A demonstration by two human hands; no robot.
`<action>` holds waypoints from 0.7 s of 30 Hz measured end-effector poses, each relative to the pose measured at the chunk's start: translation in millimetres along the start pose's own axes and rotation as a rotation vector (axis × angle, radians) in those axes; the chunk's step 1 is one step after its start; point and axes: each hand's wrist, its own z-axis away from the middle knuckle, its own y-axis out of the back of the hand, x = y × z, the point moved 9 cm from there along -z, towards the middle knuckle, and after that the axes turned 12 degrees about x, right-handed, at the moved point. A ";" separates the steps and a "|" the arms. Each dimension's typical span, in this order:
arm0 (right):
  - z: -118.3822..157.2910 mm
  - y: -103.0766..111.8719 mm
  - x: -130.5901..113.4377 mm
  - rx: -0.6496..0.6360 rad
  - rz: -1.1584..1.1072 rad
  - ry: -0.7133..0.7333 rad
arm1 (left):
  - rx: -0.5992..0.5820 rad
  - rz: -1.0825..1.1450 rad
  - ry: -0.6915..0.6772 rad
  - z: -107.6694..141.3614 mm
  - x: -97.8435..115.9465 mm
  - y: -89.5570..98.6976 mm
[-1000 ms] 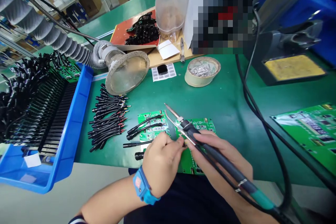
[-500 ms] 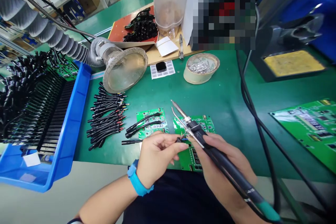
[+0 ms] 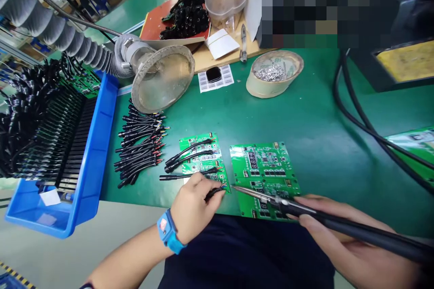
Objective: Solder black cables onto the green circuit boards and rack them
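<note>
My left hand (image 3: 192,205), with a blue wristband, pinches a short black cable (image 3: 214,191) against the near corner of a small green circuit board (image 3: 202,158). Other black cables lie soldered across that board. My right hand (image 3: 352,244) grips a black soldering iron (image 3: 325,217) lying almost flat. Its tip (image 3: 234,188) points left and sits beside the cable end at the board's corner. A larger green circuit board (image 3: 265,176) lies under the iron's shaft.
A row of loose black cables (image 3: 140,146) lies left of the boards. A blue bin (image 3: 63,153) of boards and cables stands at far left. A fume hose funnel (image 3: 162,76), a tape roll holding solder bits (image 3: 274,79) and thick black cords (image 3: 366,122) lie behind.
The soldering iron came down from pointing up and away to lying low, tip at the small board's corner. My left hand lowered the cable onto that corner. The view shifted left.
</note>
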 end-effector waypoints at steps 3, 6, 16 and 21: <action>-0.8 -5.8 -9.0 -0.039 -0.024 0.098 | -0.013 0.014 0.006 -1.5 0.7 0.6; -2.9 -5.9 -18.1 -0.013 0.005 0.186 | 0.000 0.028 0.015 -1.7 -0.5 2.0; -2.3 -9.3 -25.6 -0.059 0.040 0.251 | 0.016 0.040 0.022 0.0 -2.4 -1.0; -1.6 -9.7 -26.6 -0.089 0.073 0.278 | -0.006 0.032 0.035 -0.1 -2.7 -1.4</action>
